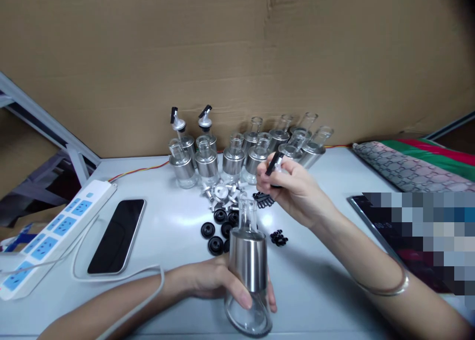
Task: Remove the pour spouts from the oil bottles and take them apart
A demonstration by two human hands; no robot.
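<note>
My left hand (pixel 218 283) is wrapped round the lower part of a glass bottle with a steel sleeve (pixel 248 261), which stands upright on the white table (pixel 315 275) with its open neck upward. My right hand (pixel 293 189) is raised above and behind the bottle's neck, its fingers pinched on a small pourer spout with a black cap (pixel 275 163). Between the hands lie black rubber rings (pixel 215 231), silver metal parts (pixel 222 191) and small black pieces (pixel 278 238).
Several more steel-sleeved bottles (pixel 233 157) stand in rows at the back by a cardboard wall; two at the left carry spouts (pixel 177 122). A phone (pixel 118 235), a white power strip (pixel 55 231) and its cable lie left. Folded cloth (pixel 408 167) sits at right.
</note>
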